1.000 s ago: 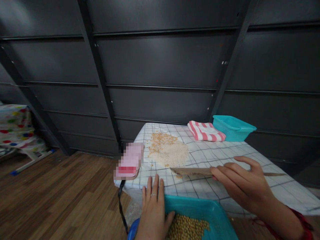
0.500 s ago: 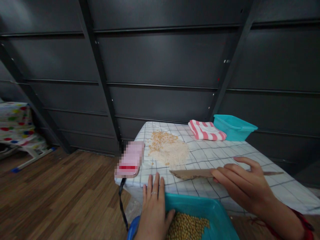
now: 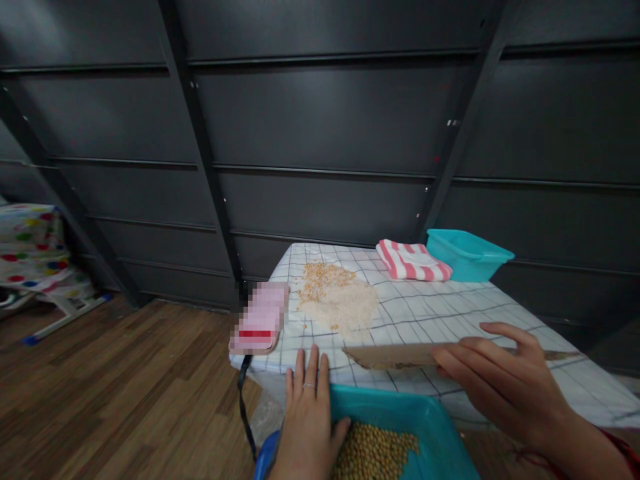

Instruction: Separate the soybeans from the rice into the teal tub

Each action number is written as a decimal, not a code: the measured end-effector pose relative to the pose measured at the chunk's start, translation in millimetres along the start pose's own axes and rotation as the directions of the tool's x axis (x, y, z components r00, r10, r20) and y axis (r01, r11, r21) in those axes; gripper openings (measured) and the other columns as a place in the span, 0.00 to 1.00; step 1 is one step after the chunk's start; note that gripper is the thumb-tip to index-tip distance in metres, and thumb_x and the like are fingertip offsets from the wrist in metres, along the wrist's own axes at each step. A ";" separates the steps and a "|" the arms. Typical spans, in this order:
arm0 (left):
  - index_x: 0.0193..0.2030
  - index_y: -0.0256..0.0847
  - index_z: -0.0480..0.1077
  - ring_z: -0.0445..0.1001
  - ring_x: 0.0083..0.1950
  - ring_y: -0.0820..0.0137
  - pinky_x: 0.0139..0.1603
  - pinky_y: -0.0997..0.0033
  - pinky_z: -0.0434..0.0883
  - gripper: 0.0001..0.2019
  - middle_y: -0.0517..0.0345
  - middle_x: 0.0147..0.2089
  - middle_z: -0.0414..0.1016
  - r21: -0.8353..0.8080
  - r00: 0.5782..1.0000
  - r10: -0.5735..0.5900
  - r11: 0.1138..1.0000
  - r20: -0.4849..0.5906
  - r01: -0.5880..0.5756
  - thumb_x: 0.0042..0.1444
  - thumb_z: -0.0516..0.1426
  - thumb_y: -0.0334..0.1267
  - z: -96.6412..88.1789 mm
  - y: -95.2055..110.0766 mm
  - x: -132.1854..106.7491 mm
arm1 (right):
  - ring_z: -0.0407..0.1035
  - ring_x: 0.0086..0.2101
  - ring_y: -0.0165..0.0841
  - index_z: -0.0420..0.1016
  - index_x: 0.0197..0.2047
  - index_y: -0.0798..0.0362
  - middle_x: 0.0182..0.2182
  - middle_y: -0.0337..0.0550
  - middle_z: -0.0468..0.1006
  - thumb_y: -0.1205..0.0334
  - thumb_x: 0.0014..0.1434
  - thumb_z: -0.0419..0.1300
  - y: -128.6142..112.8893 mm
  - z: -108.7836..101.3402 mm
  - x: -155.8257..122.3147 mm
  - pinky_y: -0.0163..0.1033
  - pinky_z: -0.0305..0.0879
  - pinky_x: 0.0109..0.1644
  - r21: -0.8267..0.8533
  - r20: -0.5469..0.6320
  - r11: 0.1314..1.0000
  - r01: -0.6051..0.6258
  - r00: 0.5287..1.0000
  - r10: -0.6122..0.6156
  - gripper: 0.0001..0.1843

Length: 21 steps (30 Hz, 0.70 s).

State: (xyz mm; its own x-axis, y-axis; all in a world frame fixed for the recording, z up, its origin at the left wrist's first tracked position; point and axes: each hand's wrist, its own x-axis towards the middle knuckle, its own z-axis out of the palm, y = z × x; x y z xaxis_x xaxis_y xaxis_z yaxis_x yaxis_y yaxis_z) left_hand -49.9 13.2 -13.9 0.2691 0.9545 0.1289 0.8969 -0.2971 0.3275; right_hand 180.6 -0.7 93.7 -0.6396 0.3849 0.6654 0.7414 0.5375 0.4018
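Checked tablecloth [image 3: 460,313]: beneath and beyond the right hand [image 3: 510,387], whose fingers pinch item three. Teal basin [image 3: 435,430] (beans [image 3: 377,453] inside): by the left hand [image 3: 306,417], fingers extended, slightly parted. Cardboard strip [image 3: 395,355]: in right fingers. Grain patch [image 3: 345,307]: beyond left fingertips.

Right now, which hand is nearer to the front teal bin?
Left: the left hand lies over the left side of the front teal bin; the right hand is apart, past its far right corner, holding a cardboard strip.

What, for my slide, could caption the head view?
Right hand holding a cardboard strip, left hand at a teal bin of beans.
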 end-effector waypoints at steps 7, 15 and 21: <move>0.61 0.29 0.48 0.34 0.64 0.48 0.59 0.38 0.47 0.37 0.40 0.65 0.41 0.005 1.000 -0.002 1.000 -0.022 0.002 0.41 0.53 0.32 4.9 0.1 -1.4 | 0.63 0.26 0.26 0.66 0.35 0.51 0.24 0.34 0.72 0.73 0.61 0.39 -3.5 -3.2 8.4 0.43 0.52 0.45 0.008 0.011 1.000 0.028 1.000 -0.028 0.16; 0.61 0.26 0.47 0.32 0.64 0.48 0.60 0.39 0.46 0.36 0.40 0.66 0.39 0.015 0.998 -0.024 1.000 0.051 0.023 0.43 0.53 0.31 -2.6 0.2 -2.9 | 0.64 0.30 0.27 0.66 0.37 0.51 0.26 0.35 0.74 0.72 0.61 0.39 -10.1 -8.7 9.0 0.43 0.52 0.46 0.003 -0.018 0.998 0.064 0.998 -0.064 0.16; 0.61 0.28 0.49 0.34 0.64 0.47 0.59 0.37 0.47 0.36 0.40 0.66 0.41 -0.012 1.000 -0.011 1.000 0.009 0.011 0.42 0.53 0.31 -1.3 -1.9 -4.0 | 0.62 0.27 0.26 0.66 0.36 0.51 0.24 0.34 0.72 0.73 0.61 0.38 -12.3 -10.0 16.0 0.42 0.52 0.46 0.009 0.001 0.998 0.066 0.998 -0.066 0.16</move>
State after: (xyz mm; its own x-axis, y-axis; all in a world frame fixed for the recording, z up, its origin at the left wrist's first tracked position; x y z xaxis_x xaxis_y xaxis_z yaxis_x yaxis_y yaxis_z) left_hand -53.1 9.9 -13.8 0.2624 0.9579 0.1168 0.8954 -0.2868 0.3405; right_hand 163.3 -8.6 105.7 -0.6875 0.3496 0.6365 0.6956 0.5687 0.4390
